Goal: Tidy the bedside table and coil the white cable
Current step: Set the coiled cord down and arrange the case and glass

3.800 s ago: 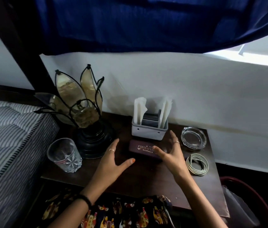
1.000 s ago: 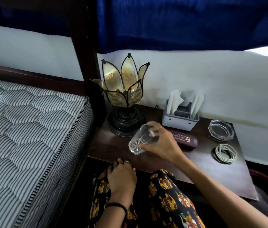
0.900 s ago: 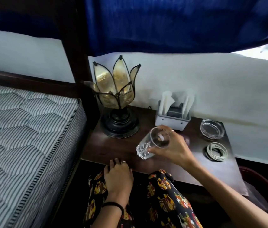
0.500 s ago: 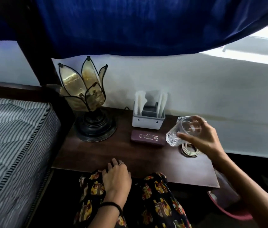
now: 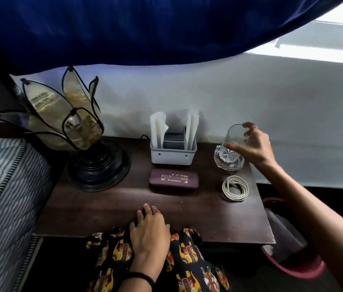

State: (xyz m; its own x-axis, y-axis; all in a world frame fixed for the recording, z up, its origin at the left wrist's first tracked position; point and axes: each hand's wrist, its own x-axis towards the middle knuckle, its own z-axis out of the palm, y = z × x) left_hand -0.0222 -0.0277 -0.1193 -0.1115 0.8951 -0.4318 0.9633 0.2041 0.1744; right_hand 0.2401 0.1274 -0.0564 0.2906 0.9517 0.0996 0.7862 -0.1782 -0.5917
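A dark wooden bedside table (image 5: 107,209) fills the middle of the head view. My right hand (image 5: 254,145) grips a clear drinking glass (image 5: 232,137), which stands in or on a glass ashtray (image 5: 228,160) at the table's back right. The white cable (image 5: 234,188) lies coiled on the table just in front of the ashtray. A maroon spectacle case (image 5: 173,179) lies at the centre. My left hand (image 5: 149,230) rests flat at the table's front edge, holding nothing.
A petal-shaped lamp (image 5: 77,131) on a black base stands at the back left. A grey holder with white tissues (image 5: 173,150) sits against the wall. A striped mattress (image 5: 4,186) lies to the left. A red basket (image 5: 294,262) stands on the floor at the right.
My right hand carried the glass from the table's left side across to the back right and lowered it upright onto the ashtray. My left hand dropped to the front edge and stayed.
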